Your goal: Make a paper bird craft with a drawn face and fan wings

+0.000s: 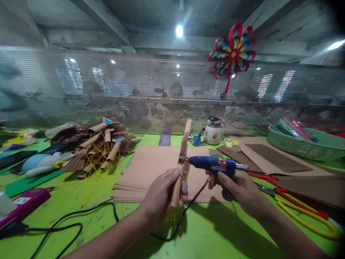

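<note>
My left hand (166, 187) is wrapped round the rolled lower part of a brown folded paper piece (184, 144), held upright near the middle of the view. Yellow string hangs below it. In my right hand (241, 189) is a blue glue gun (212, 163), gripped by its handle and pointing left. Its nozzle is at the paper piece, just above my left fingers; whether it touches is too small to tell. Behind and below both hands lies a stack of tan paper sheets (151, 158) on the green table (205, 233).
Left are a pile of brown paper pieces (99, 144) and a purple device (27, 205). Scissors (307, 212) lie right, near a green basket (304, 142). Behind stand a white jar (212, 133) and perforated screen (129, 82). A black cord (94, 207) crosses the front.
</note>
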Tool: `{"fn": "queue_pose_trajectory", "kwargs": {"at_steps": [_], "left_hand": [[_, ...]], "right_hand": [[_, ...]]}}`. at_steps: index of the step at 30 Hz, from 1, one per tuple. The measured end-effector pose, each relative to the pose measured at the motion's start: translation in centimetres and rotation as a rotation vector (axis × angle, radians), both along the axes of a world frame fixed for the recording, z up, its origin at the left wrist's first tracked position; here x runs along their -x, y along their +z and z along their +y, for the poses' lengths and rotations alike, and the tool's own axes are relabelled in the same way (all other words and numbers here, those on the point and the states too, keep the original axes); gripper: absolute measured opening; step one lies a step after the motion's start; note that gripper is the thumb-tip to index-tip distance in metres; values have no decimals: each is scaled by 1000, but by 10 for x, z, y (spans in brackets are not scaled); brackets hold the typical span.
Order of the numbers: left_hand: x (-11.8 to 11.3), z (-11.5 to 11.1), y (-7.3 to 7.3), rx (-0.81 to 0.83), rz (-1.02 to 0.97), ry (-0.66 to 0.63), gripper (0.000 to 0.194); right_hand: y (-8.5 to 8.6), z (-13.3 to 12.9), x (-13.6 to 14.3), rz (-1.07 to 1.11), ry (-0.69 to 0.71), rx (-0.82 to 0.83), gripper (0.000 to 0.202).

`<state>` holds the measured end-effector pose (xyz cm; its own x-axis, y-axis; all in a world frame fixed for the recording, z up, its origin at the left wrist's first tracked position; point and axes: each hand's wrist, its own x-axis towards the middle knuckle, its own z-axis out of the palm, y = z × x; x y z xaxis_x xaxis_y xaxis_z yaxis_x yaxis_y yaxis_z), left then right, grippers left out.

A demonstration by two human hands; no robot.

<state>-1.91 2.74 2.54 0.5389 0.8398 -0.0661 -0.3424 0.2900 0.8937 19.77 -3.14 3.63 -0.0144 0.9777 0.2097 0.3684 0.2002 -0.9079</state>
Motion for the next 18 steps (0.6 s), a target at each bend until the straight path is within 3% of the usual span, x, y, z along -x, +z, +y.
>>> {"fn": "queue_pose_trajectory", "kwargs": {"at_steps": [18], "left_hand": [[0, -2, -1, -13, 15, 4, 22]], "right_hand": [[-2, -1, 0, 61, 10, 34, 50]]}}
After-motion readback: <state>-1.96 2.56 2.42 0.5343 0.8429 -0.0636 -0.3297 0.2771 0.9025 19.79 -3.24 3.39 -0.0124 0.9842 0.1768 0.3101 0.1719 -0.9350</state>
